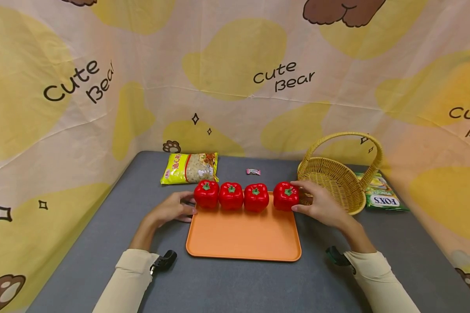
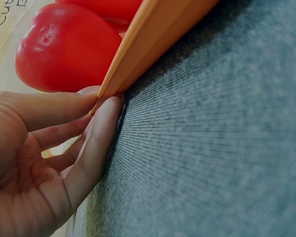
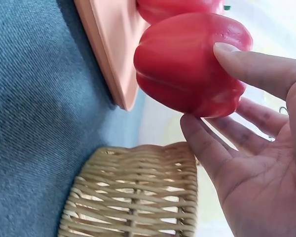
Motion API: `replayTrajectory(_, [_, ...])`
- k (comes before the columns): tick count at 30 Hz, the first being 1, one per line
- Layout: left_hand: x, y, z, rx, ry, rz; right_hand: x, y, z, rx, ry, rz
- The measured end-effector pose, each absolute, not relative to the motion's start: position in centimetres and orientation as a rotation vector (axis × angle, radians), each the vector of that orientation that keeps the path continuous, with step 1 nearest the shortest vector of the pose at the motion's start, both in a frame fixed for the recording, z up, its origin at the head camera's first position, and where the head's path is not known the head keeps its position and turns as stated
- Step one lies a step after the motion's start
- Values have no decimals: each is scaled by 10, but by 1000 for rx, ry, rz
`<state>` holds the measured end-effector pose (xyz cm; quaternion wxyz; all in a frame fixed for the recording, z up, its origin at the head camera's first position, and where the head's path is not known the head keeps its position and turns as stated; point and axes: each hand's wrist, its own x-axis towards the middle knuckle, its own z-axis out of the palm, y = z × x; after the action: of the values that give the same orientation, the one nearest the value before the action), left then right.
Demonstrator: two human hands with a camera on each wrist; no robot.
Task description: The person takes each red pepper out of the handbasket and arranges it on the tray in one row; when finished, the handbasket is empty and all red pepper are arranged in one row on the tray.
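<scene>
Several red bell peppers [image 1: 231,196] with green stems stand in a row along the far side of an orange tray [image 1: 243,237]. My left hand [image 1: 173,208] is at the tray's far left corner, beside the leftmost pepper [image 1: 206,194]. In the left wrist view, thumb and fingers pinch the tray's rim [image 2: 119,66]. With thumb and fingers, my right hand [image 1: 322,203] holds the rightmost bell pepper [image 3: 190,64] over the tray's far right corner. A gap separates that pepper from its neighbour [image 1: 256,197].
Right of the tray stands a wicker basket [image 1: 333,182] with a tall handle, close to my right hand. Behind it lies a green FOXS packet [image 1: 384,195]. A yellow food bag [image 1: 189,168] and a small pink wrapped sweet [image 1: 253,171] lie at the back of the grey table [image 1: 235,287].
</scene>
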<state>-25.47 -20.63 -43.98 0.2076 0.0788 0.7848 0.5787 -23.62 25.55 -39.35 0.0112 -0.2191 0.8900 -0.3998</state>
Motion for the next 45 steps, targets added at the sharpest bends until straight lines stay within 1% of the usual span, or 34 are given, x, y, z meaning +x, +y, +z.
replayTrajectory(8, [-255, -206, -440, 222, 2192, 1606, -238, 250, -398, -705, 2882, -1056])
replayTrajectory(14, [-255, -205, -440, 218, 2191, 1611, -239, 246, -403, -694, 2861, -1063])
replayTrajectory(45, [-255, -206, -442, 221, 2188, 1614, -240, 242, -400, -603, 2829, -1029])
